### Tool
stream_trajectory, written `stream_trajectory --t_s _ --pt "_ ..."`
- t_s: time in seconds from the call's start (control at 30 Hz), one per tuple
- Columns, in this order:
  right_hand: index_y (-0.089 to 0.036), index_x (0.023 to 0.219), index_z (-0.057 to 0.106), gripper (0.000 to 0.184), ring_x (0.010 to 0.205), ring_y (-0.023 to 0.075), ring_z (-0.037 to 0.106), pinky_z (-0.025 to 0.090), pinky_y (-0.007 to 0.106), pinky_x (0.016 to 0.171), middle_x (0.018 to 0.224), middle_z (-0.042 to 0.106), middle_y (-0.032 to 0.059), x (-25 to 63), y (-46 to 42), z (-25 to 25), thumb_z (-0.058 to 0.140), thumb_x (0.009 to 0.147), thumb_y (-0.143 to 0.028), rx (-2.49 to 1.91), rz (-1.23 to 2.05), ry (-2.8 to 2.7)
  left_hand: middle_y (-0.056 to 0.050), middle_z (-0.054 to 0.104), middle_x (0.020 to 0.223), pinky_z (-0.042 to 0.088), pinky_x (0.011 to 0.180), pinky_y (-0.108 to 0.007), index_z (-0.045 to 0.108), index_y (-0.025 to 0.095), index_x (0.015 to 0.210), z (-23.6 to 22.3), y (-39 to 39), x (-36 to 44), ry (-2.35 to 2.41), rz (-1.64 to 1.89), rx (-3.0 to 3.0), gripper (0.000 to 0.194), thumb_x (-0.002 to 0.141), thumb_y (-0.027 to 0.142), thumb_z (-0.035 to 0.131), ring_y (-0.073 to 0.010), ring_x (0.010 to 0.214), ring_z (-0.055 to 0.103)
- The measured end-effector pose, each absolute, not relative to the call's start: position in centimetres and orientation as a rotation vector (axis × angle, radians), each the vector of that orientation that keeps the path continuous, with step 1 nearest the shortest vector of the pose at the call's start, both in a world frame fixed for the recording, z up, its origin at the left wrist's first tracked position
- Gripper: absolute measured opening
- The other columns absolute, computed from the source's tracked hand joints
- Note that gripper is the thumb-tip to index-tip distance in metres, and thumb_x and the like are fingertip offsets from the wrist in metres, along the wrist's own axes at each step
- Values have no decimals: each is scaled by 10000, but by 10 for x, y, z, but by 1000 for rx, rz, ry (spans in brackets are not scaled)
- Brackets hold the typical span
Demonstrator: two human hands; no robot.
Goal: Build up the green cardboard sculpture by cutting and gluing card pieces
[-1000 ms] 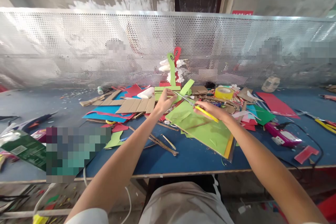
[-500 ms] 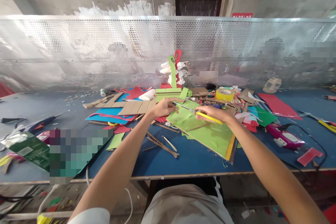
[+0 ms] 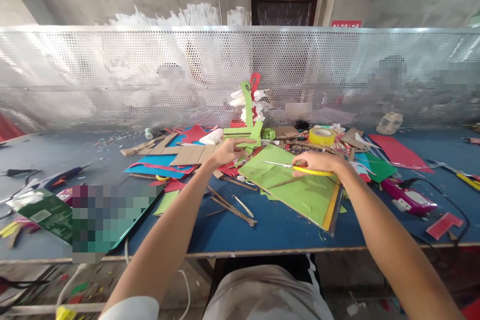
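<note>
Green paper strip (image 3: pixel 256 132), looking pinched between the thumb and fingers of the left hand (image 3: pixel 229 152), rises just beyond the left corner of the large green sheet (image 3: pixel 315 196), my landmark. Above that sheet I see the right hand (image 3: pixel 319 161) wrapped around yellow-handled scissors (image 3: pixel 289 165), their blades pointing toward the left hand but apart from the strip. Watching remotely, I judge good handling here means holding the strip taut, fingertips off the blades' line, and angling the points away whenever idle. Past the sheet's far edge lies a yellow tape roll (image 3: pixel 321 141); left of the sheet, twigs (image 3: pixel 240 214); right of the sheet, a purple device (image 3: pixel 405 193).
</note>
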State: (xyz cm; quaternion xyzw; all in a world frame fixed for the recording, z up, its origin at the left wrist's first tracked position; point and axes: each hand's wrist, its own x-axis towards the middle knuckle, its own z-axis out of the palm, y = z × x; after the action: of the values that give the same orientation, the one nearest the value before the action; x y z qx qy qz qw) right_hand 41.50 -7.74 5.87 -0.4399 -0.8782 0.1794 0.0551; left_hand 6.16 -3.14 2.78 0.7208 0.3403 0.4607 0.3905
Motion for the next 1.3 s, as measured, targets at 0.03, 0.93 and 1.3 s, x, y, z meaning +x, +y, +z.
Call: stream_trajectory --t_s 0.03,0.93,1.3 --pt "-226 980 806 439 682 207 656 404 289 592 834 759 55 417 -79 59 788 782 -618 -1397 507 -2678 -57 748 787 451 547 -236 829 178 1089 27 -30 60 843 1073 1892 428 667 246 846 -130 581 591" --pt "-166 834 732 358 715 155 679 542 243 591 863 789 96 347 -56 19 885 768 -483 -1029 1080 -1685 -77 760 842 519 679 -280 778 198 888 38 -39 74 829 1060 2223 190 844 383 774 -184 729 663" --pt "-191 949 727 427 855 181 713 544 234 585 1060 786 123 336 -62 21 852 786 -565 -976 1197 -1605 -79 745 892 520 737 -283 747 194 899 38 -36 65 773 1092 2235 205 865 396 765 -178 786 677"
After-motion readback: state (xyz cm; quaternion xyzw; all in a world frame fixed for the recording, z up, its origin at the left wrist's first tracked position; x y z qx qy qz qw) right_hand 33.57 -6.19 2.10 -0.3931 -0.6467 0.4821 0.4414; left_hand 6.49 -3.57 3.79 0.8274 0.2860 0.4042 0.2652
